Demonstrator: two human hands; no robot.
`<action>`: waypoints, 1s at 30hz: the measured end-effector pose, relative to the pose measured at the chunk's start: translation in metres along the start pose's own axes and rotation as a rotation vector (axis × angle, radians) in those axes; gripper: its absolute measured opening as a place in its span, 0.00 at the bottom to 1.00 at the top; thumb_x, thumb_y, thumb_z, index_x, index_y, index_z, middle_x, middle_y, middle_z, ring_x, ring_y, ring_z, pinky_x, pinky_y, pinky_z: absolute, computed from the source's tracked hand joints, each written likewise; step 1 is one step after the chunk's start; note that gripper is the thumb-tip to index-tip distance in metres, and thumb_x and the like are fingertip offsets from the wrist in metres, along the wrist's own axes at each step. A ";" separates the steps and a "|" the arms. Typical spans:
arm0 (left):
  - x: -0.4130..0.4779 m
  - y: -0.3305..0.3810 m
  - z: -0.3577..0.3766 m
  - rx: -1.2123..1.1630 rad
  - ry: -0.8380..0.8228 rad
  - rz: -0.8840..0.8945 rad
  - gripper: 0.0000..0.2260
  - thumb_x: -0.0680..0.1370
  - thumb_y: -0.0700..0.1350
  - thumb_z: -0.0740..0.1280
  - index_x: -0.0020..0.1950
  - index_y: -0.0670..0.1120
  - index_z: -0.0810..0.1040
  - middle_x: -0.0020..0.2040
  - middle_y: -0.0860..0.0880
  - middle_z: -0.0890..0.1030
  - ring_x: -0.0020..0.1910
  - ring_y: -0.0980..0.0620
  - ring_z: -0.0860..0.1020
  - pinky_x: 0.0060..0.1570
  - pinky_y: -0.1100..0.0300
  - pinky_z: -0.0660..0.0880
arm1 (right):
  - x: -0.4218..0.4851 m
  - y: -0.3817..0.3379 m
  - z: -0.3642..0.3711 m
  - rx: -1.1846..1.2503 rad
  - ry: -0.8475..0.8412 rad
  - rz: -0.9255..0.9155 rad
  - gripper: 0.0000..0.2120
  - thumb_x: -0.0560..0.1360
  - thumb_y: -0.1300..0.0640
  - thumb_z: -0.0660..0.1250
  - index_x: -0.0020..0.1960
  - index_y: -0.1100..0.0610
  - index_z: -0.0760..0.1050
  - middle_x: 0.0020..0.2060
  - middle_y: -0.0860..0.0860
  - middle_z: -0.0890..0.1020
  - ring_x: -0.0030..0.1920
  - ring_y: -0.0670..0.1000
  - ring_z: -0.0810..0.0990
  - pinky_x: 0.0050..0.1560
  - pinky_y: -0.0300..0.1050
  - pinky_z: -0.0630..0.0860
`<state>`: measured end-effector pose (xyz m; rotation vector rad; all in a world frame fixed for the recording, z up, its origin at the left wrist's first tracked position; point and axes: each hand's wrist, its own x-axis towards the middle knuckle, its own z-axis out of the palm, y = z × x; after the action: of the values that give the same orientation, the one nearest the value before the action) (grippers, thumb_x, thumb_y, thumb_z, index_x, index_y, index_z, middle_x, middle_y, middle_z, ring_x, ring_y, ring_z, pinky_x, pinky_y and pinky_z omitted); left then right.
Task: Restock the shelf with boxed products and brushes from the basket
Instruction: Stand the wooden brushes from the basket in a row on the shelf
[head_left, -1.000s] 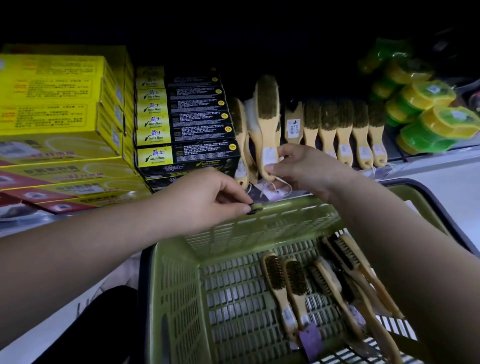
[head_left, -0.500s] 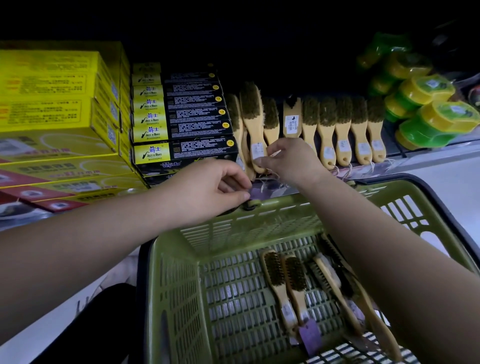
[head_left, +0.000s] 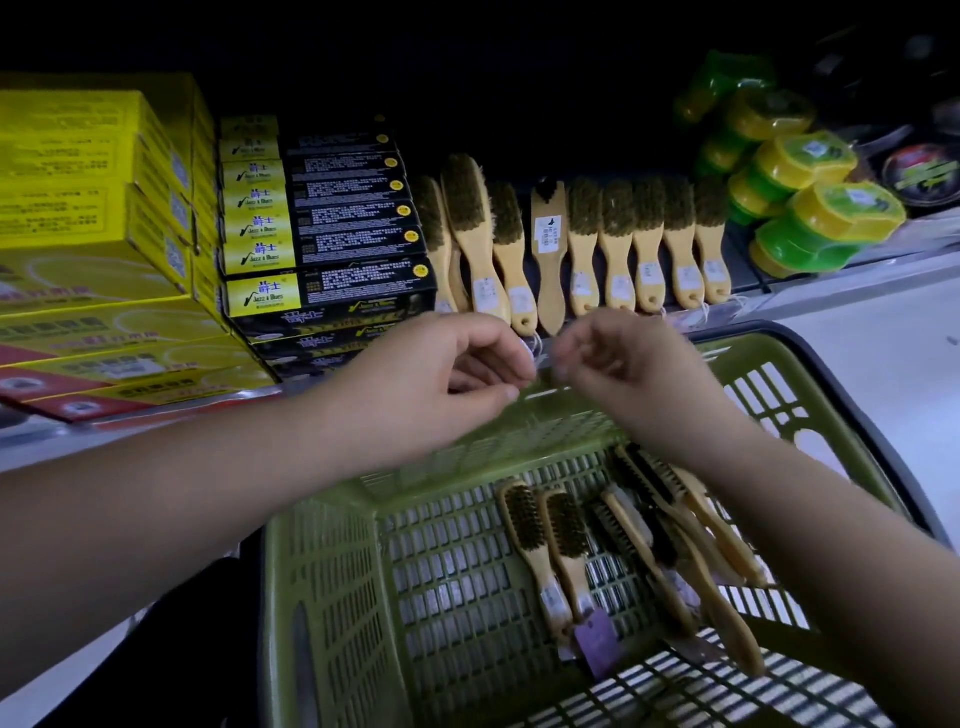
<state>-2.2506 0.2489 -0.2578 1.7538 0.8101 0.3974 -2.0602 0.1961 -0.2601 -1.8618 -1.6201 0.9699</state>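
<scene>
A row of wooden-handled brushes (head_left: 618, 244) stands upright on the dark shelf, and the tallest brush (head_left: 475, 234) leans at its left end. Below it is the green plastic basket (head_left: 322, 597), with several more brushes (head_left: 550, 545) lying on its floor. My left hand (head_left: 447, 374) is pinched at the basket's far rim. My right hand (head_left: 618, 374) hovers just right of it with loosely curled fingers and nothing in them, a little below the shelved brush handles. A white tag string hangs between my two hands.
Stacked black-and-yellow boxes (head_left: 322, 249) fill the shelf left of the brushes, with larger yellow boxes (head_left: 78, 208) further left. Green-and-yellow round tubs (head_left: 810, 208) are piled on the right. A purple tag (head_left: 597, 644) lies in the basket.
My right hand has let go of the tall brush, which now stands on the shelf, and has drawn back down toward the basket rim. My left hand has stayed at the rim.
</scene>
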 end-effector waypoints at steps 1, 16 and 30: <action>-0.002 0.001 0.005 -0.018 -0.038 0.001 0.10 0.73 0.36 0.68 0.44 0.51 0.79 0.43 0.55 0.82 0.43 0.61 0.80 0.46 0.69 0.77 | -0.014 0.009 0.004 0.071 -0.046 0.034 0.08 0.73 0.62 0.67 0.42 0.49 0.76 0.35 0.45 0.81 0.35 0.37 0.78 0.38 0.29 0.74; -0.021 -0.042 0.066 -0.046 -0.405 -0.441 0.07 0.75 0.37 0.66 0.47 0.49 0.73 0.46 0.50 0.79 0.47 0.53 0.78 0.55 0.57 0.74 | -0.038 0.133 0.148 -0.824 -0.305 0.217 0.34 0.78 0.53 0.58 0.75 0.62 0.43 0.68 0.59 0.67 0.54 0.57 0.80 0.43 0.47 0.75; -0.032 -0.050 0.087 -0.584 -0.324 -0.847 0.08 0.76 0.29 0.62 0.48 0.40 0.77 0.47 0.43 0.83 0.45 0.52 0.81 0.46 0.62 0.78 | -0.055 0.066 0.070 0.989 -0.390 0.445 0.06 0.69 0.65 0.68 0.45 0.59 0.77 0.33 0.48 0.83 0.31 0.44 0.80 0.35 0.36 0.78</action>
<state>-2.2346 0.1731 -0.3292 0.7950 0.9891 -0.2087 -2.0745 0.1237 -0.3431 -1.3472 -0.6050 1.9577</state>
